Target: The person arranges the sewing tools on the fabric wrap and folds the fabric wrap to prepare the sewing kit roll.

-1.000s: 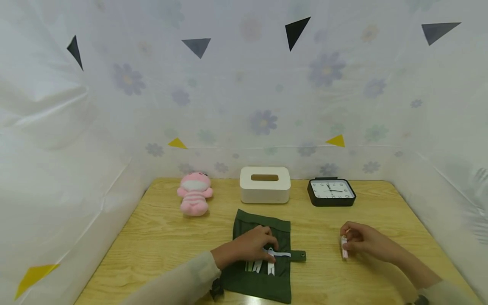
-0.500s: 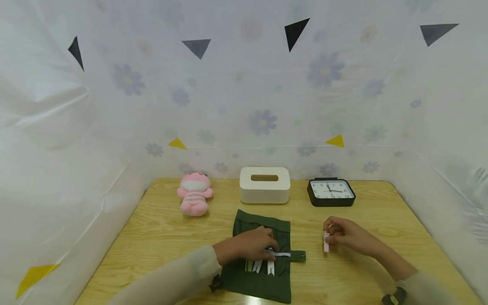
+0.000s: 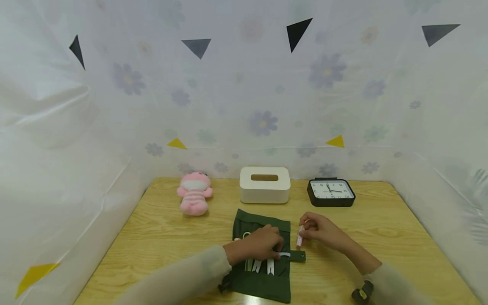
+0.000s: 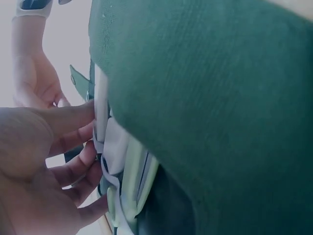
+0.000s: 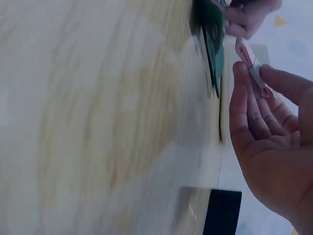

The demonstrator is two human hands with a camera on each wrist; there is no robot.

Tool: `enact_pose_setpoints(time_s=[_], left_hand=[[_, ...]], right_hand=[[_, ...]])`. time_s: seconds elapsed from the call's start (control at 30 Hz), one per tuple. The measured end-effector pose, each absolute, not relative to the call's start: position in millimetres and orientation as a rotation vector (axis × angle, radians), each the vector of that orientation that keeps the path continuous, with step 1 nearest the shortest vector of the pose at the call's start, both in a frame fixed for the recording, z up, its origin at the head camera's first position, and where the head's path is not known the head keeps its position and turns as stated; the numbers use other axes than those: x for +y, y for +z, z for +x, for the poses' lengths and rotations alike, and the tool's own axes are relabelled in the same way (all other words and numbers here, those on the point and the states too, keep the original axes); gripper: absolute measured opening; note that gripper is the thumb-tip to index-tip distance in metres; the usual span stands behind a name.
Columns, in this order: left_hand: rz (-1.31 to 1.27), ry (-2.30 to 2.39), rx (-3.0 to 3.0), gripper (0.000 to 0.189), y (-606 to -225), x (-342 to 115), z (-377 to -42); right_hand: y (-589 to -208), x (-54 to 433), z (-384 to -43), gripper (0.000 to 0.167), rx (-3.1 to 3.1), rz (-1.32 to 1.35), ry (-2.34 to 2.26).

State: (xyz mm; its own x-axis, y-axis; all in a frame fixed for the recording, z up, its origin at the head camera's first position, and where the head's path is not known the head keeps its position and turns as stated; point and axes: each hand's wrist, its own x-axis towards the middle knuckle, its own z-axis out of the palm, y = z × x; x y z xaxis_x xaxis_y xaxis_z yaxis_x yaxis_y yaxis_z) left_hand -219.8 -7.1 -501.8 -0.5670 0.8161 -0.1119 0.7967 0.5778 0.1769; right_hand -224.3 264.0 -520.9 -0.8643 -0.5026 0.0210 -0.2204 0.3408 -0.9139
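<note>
A dark green fabric tool roll [image 3: 263, 288] lies unfolded on the table. My left hand [image 3: 259, 243] reaches over its middle and pinches the white elastic strap [image 3: 284, 254] with thumb and fingers. Under the strap sit white flat tools [image 3: 270, 267] and a light green-handled tool [image 4: 129, 171], partly hidden by the hand. My right hand [image 3: 324, 231] is just right of the roll, above its snap tab [image 3: 298, 256]. Between thumb and fingertips it pinches a small folded pink-and-white strip [image 5: 248, 55] with a metal end.
Along the back of the wooden table [image 3: 160, 245] stand a pink plush toy [image 3: 194, 195], a white tissue box [image 3: 264, 192] and a black-framed clock [image 3: 331, 192] lying upside down to me. A flowered white curtain [image 3: 228, 106] hangs behind.
My right hand has moved left with the pink-and-white strip, from the open table to the roll's right edge. My left hand has shifted slightly right along the strap.
</note>
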Motion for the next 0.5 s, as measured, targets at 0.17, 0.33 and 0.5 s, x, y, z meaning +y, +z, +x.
enact_pose_setpoints(time_s=[0.17, 0.33, 0.5], left_hand=[[1.286, 0.205, 2.664, 0.016, -504.6, -5.0, -218.8], [1.278, 0.197, 2.701, 0.018, -503.2, -4.1, -216.0], [1.270, 0.238, 2.702, 0.022, -503.9, -5.8, -215.2]], right_hand=[[-529.3, 246.2, -227.4, 0.031, 2.370, -0.578, -1.553], [-533.0, 235.0, -228.7, 0.030, 2.390, -0.542, -1.534], [-531.7, 227.9, -227.9, 0.027, 2.409, -0.554, -1.478]])
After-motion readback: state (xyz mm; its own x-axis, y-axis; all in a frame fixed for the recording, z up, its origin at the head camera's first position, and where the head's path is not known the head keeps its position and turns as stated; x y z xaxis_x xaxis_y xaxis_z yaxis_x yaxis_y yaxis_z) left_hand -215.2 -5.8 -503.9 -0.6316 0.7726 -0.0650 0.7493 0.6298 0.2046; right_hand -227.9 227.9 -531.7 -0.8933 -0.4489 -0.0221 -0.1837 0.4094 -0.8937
